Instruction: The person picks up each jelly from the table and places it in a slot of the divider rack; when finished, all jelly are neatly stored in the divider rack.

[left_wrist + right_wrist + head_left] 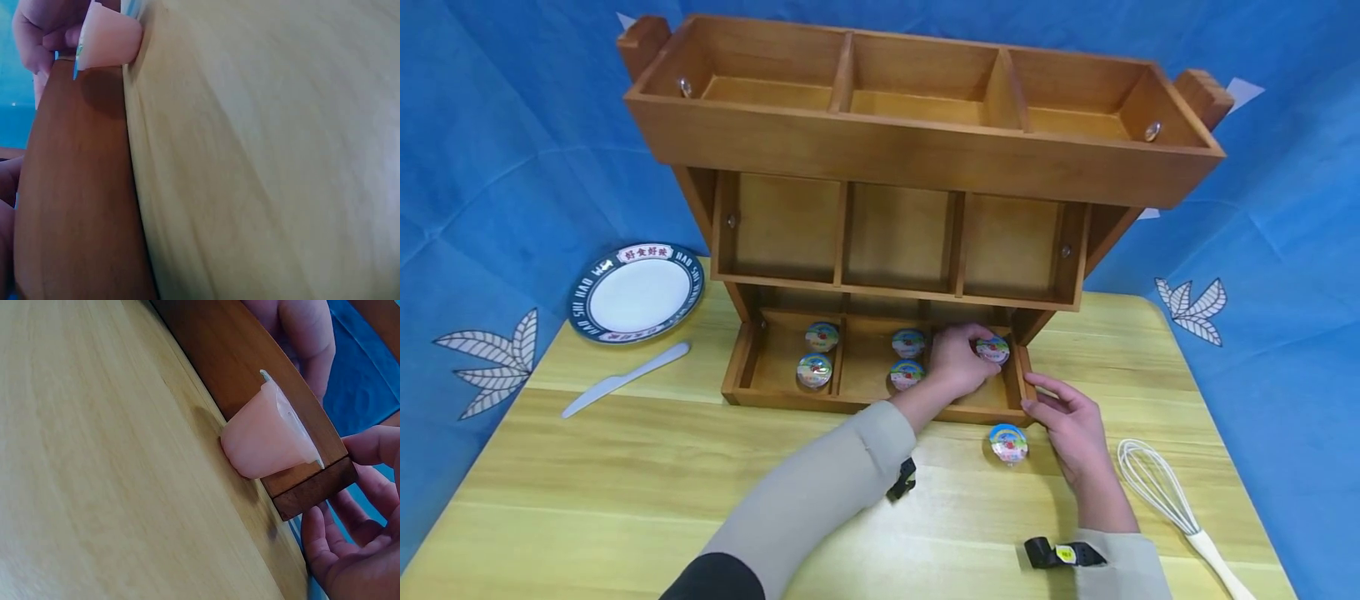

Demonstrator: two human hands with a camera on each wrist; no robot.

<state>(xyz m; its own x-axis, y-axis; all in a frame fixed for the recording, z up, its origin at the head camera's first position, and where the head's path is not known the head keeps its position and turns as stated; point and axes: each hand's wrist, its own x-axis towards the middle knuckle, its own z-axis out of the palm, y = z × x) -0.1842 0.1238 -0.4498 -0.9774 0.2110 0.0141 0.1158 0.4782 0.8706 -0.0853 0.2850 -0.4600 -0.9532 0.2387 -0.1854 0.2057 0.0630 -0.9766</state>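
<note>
My left hand (957,360) reaches into the right compartment of the rack's bottom tray (805,400) and pinches a small jelly cup (993,350) with a printed foil lid. At the tray's right front corner, my right hand (1073,427) grips the wooden end with thumb and fingers. Just in front of that corner, another jelly cup (1008,443) stands on the table; its pale pink side (265,437) shows in the right wrist view. Two cups (814,370) sit in the left compartment and two more (907,374) in the middle one.
The wooden rack's middle tier (898,233) and top tier (917,158) rise over the bottom tray. A rimmed plate (638,293) and a white knife (625,379) lie at the left. At the right is a whisk (1180,517). Blue cloth (512,208) hangs behind the table.
</note>
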